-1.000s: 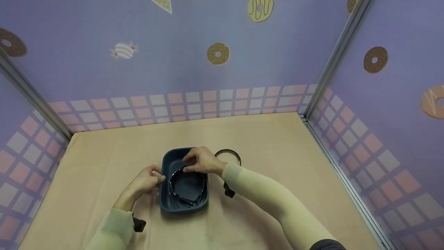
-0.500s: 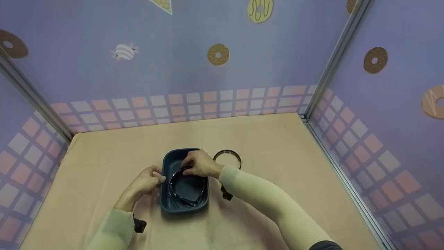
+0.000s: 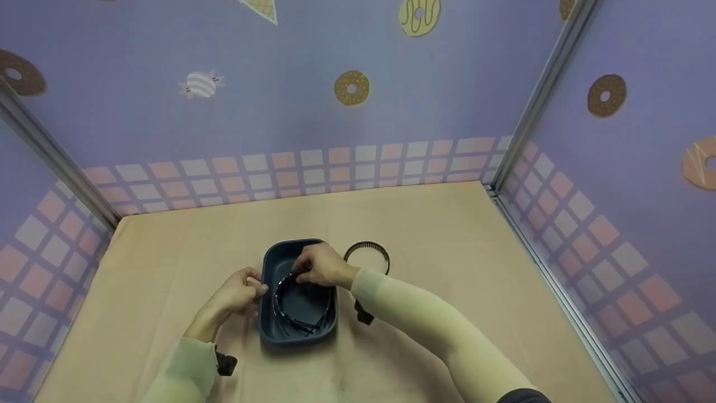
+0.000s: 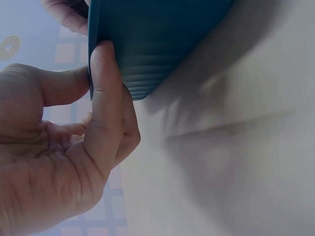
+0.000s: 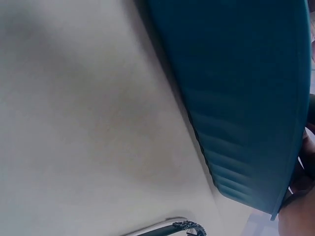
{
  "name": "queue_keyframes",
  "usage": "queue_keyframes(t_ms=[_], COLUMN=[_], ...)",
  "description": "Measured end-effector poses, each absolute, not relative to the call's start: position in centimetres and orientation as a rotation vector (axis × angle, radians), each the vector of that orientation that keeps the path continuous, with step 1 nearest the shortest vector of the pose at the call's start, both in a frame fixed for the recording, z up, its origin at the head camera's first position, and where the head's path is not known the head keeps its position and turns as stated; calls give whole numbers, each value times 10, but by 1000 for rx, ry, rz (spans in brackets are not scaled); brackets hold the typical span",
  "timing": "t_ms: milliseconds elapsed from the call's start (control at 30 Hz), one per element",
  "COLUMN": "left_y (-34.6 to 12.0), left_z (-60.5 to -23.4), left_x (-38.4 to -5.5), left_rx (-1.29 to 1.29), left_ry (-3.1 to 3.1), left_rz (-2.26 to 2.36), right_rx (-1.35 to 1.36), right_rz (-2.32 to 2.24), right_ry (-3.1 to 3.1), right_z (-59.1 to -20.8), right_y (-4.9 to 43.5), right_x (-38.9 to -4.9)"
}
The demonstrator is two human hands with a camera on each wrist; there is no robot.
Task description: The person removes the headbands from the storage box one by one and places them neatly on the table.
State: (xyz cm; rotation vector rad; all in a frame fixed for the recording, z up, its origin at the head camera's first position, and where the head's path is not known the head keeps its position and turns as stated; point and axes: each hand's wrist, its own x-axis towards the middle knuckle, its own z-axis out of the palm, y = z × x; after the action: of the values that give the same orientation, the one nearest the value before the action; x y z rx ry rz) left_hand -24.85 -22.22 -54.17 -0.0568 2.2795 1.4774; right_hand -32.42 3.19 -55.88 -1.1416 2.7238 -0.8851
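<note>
A dark blue rectangular plastic bin (image 3: pixel 296 339) with rounded corners sits on the cloth. Inside it lie glossy black headbands (image 3: pixel 276 302), overlapping in its nearer half. My right hand (image 3: pixel 324 266) reaches over the bin's right side and pinches the top of the curved band between thumb and fingers. On the left side, my left hand (image 3: pixel 235 292) holds the bin's rim; in the left wrist view, thumb and index finger pinch the bin wall (image 4: pixel 152 34) from both sides. The right wrist view mostly shows the bin's ribbed outer wall (image 5: pixel 241 108), with the right hand only at the edge.
Another dark headband (image 3: pixel 366 244), toothed like a comb, lies on the cloth just right of the bin, partly behind my right forearm. A beige cloth (image 3: pixel 447 224) covers the table. Purple printed walls (image 3: pixel 279 84) stand at the back and sides.
My right hand has shifted slightly left and down over the bin, still at the headband. The left hand stays at the rim, and the bin has barely moved.
</note>
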Motion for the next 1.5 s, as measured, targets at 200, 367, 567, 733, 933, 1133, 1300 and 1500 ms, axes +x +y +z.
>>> queue_keyframes(t_ms=[200, 367, 567, 733, 933, 1133, 1300, 1500], left_y=[-222, -222, -221, -221, -220, -219, -220, -220], left_z=[-542, -541, -541, -542, -541, -541, -541, -540], left_x=[-248, -247, -247, -248, -248, -247, -247, -247], left_rx=[-57, -27, -25, -25, -52, -59, -46, -54], left_ry=[2287, 2294, 2302, 2333, 2321, 2315, 2317, 2320], left_rz=[1466, 1461, 1460, 1442, 1447, 1450, 1442, 1440], right_rx=[-1143, -1115, -1122, -1087, -935, -800, -771, -763], right_rz=[-852, -854, -916, -988, -1190, -1292, -1347, -1406], right_ry=[2727, 2732, 2716, 2676, 2550, 2475, 2451, 2440], right_z=[-560, -561, -559, -556, -551, -550, -549, -547], right_y=[31, 31, 31, 31, 35, 39, 42, 48], right_x=[-323, -323, -323, -326, -328, -329, -329, -332])
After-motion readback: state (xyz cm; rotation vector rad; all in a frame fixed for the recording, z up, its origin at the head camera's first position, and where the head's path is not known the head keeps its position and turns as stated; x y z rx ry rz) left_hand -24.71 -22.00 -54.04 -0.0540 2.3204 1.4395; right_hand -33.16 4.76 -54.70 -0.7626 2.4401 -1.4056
